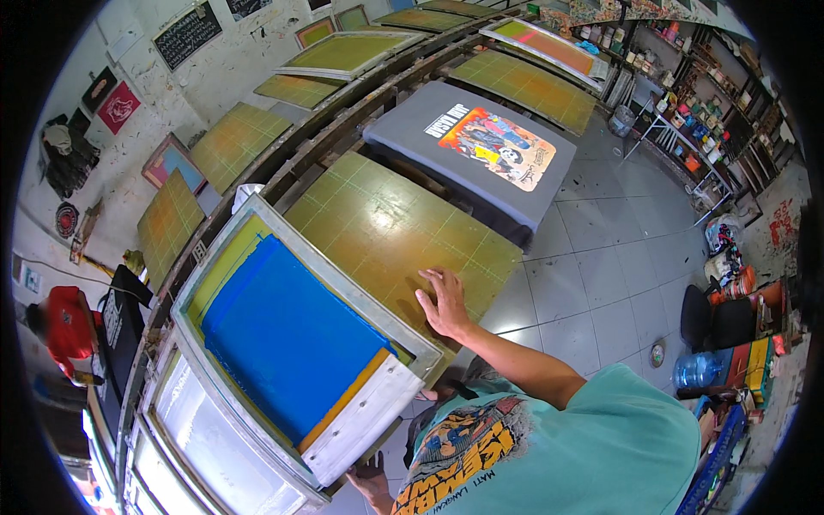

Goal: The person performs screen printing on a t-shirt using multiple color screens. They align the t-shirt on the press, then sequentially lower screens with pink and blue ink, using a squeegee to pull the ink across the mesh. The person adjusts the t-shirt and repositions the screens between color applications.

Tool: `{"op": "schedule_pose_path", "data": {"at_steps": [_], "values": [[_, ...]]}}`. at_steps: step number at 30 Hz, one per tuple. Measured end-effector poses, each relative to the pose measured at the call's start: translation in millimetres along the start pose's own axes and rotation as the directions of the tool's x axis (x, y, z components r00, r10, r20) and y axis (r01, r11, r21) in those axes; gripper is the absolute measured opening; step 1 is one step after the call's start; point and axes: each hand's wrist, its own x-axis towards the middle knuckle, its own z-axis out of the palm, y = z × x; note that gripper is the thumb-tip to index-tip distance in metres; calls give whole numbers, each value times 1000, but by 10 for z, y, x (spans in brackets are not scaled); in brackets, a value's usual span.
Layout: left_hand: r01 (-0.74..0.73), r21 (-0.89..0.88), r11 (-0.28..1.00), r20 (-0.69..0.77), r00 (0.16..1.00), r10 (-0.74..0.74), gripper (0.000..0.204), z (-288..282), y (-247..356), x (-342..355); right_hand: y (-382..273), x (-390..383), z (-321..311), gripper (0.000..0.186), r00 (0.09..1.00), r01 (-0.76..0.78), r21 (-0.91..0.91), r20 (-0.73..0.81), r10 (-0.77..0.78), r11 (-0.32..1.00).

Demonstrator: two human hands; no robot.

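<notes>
A screen-printing frame (pixel 183 290) with a broad field of blue ink (pixel 283 318) overlaps one end of the greenish, grid-marked printing board (pixel 378 210). Along its near side lies a squeegee (pixel 365 421) with a pale wooden handle and an orange-brown blade. My right hand (pixel 442 302) is over that board, fingers spread, holding nothing. Low in the picture my left hand (pixel 371 482) is at the frame's near corner, its fingers shaded and partly hidden, apparently hooked under the edge. Past the board, a dark grey T-shirt (pixel 403 124) with a colourful print is stretched over another board.
Further boards (pixel 524 81) and screens (pixel 352 53) continue along the long rack. A white-meshed screen (pixel 202 412) lies near me. On the right are tiled floor (pixel 601 275), a paint shelf (pixel 687 129), a dark chair (pixel 730 313) and a blue water jug (pixel 697 372). Someone in red (pixel 69 326) is at far left.
</notes>
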Motion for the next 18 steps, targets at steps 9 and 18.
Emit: {"op": "schedule_pose_path", "data": {"at_steps": [9, 18], "values": [[-326, -178, 928, -211, 934, 287, 57, 183, -251, 168, 235, -413, -659, 45, 991, -31, 181, 131, 8, 983], [-387, 170, 906, -720, 579, 383, 67, 682, 8, 637, 3359, -2726, -1795, 49, 513, -776, -300, 211, 832, 555]]}}
